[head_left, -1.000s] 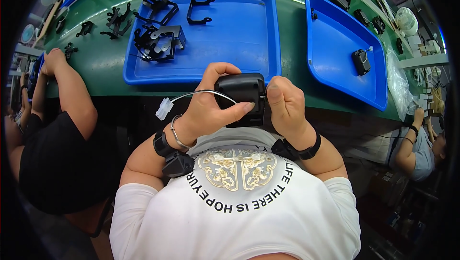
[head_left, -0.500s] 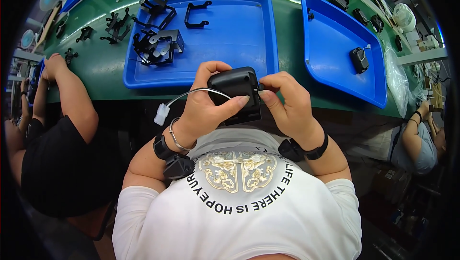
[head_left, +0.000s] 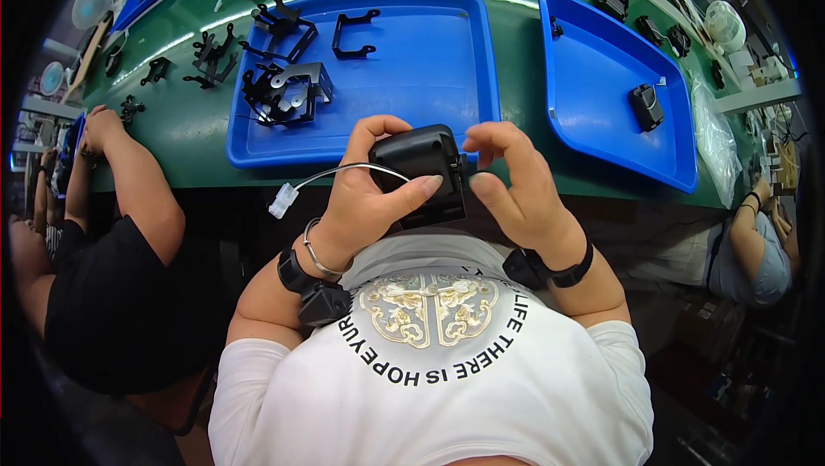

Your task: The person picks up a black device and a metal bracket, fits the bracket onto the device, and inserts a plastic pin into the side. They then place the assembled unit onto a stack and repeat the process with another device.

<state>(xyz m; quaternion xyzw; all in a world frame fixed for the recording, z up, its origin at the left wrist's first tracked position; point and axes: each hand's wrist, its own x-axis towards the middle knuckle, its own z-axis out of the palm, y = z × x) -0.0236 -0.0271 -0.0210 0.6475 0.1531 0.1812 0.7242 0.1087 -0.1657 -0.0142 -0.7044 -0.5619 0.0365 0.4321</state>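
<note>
There is only one view. The camera sits on the person's head and looks straight down, very close to the person's two hands, with the long green work table (head_left: 189,127) curving along the top.

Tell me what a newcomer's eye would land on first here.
At centre, the left hand grips a black box-shaped part with a white-plugged cable trailing left, while the right hand touches its right edge with the fingertips. Behind them, a blue tray on the green bench holds black brackets at its left end. A second blue tray to the right carries one small black part.
</note>
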